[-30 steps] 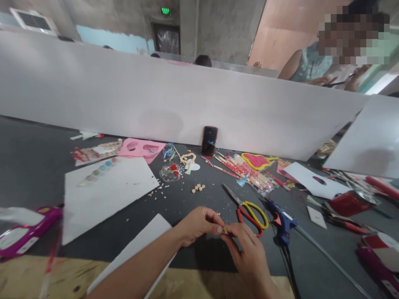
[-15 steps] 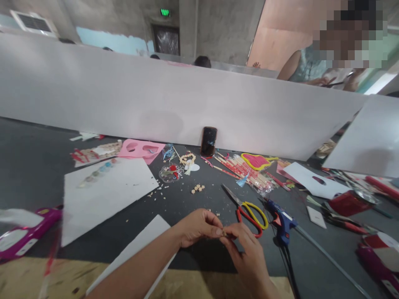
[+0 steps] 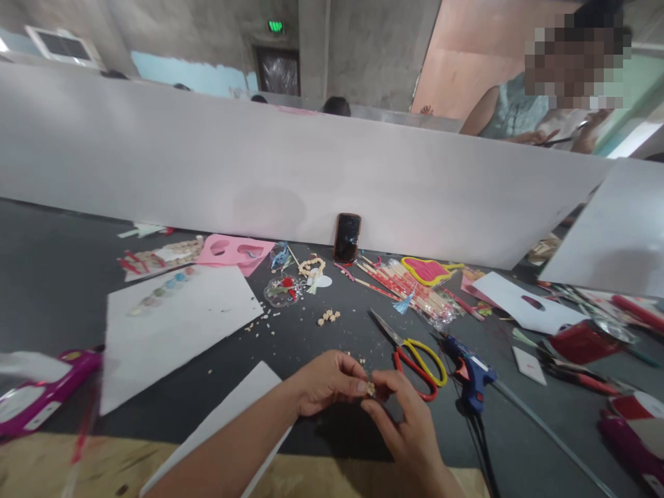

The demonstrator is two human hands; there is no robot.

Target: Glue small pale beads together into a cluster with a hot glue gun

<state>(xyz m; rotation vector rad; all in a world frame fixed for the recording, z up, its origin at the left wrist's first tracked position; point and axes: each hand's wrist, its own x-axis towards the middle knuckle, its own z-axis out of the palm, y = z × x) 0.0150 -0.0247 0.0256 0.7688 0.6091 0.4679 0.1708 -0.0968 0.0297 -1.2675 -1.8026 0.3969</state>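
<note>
The fingertips (image 3: pixel 362 387) of the left hand (image 3: pixel 329 382) are pressed together on a tiny clump of pale beads (image 3: pixel 370 389). The fingers of the right hand (image 3: pixel 409 432) curve around the other side of the clump, one above it and the thumb below. They are very close to it, but I cannot tell if they press on it.

The big change is small: both hands and the clump have moved only a little, and the clump is still held between them. It sits in the air above the dark table (image 3: pixel 290 339), just in front of the left fingertips. It is a lumpy little ball, so I cannot tell if it has a long side or which way it points.

Just right of the hands lie red and yellow scissors (image 3: pixel 418 363) and a blue glue gun (image 3: pixel 472 377). The left arm lies over a white card (image 3: pixel 223 422). Ahead are crumbs (image 3: pixel 259 321), a small pile of beads (image 3: pixel 328 317), a string of beads (image 3: pixel 311 266), and a phone (image 3: pixel 347 238) leaning on a white board (image 3: pixel 311 173).
</note>
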